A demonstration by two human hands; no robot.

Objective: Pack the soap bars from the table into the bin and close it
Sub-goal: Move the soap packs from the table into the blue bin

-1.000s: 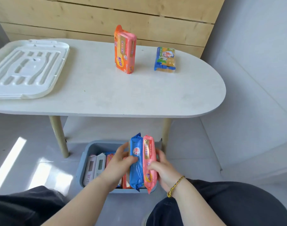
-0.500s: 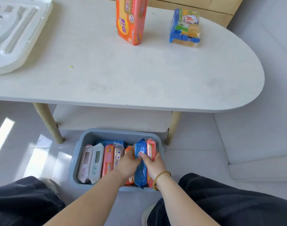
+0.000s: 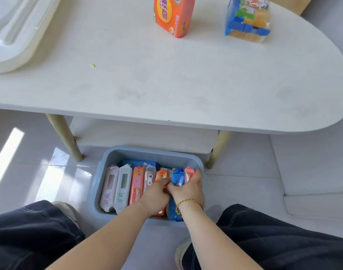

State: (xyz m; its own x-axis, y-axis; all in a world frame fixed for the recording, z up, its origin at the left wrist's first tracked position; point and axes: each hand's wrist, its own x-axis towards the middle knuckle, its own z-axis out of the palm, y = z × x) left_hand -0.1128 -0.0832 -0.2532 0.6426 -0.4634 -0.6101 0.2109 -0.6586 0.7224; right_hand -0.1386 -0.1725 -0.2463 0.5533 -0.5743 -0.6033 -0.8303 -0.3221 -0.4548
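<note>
The blue soap bar (image 3: 177,180) and the pink soap bar (image 3: 188,175) are standing on edge at the right end of the grey-blue bin (image 3: 153,152), which is sitting on the floor just under the near edge of the table (image 3: 166,84). The right hand (image 3: 188,191), wearing a yellow bracelet (image 3: 188,202), is gripping both bars with its fingers curled round their tops. The left hand (image 3: 155,195) is lying knuckle to knuckle with it, fingers bent down against the orange soap bar (image 3: 161,175) – whether they are gripping it I cannot tell. To the left more bars are standing in a row, among them a white bar with pink lettering (image 3: 109,190) and a white bar with green lettering (image 3: 123,189). On the table the white lid (image 3: 14,36) is lying at the far left, while an orange soap pack (image 3: 172,14) is standing upright and a blue-and-yellow soap pack (image 3: 246,18) is sitting at the far right.
</note>
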